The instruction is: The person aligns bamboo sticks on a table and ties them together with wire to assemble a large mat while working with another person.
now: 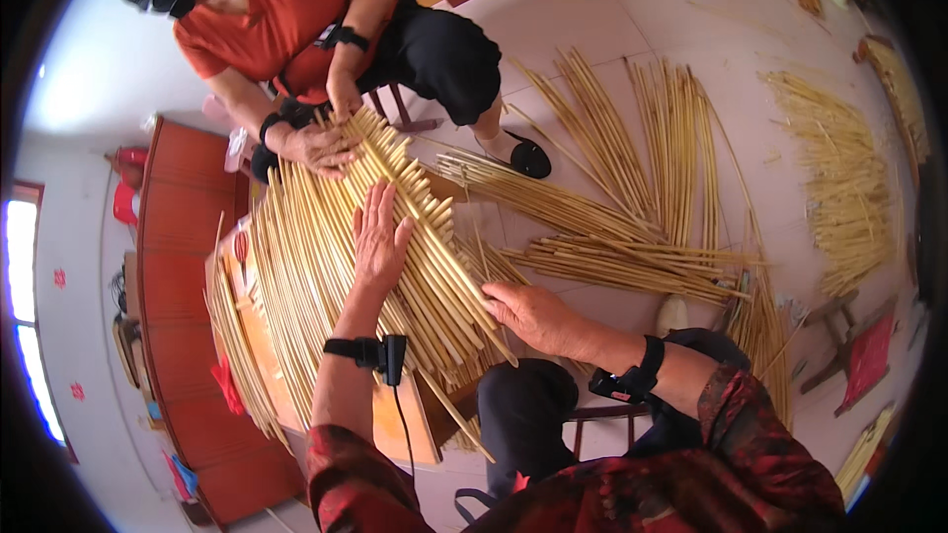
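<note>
Pale yellow sticks lie side by side in a wide woven layer over a wooden board. My left hand rests on the layer near its upper middle, fingers stretched out and close together. My right hand is closed around the end of a long stick at the layer's right edge. A co-worker's two hands work at the far edge of the layer, touching the stick ends. A dark strap with a small box is on each of my wrists.
A seated person in an orange top faces me. Long loose stick bundles fan over the pink tiled floor. Pale shredded material lies at right beside a small stool. A red-brown cabinet stands at left.
</note>
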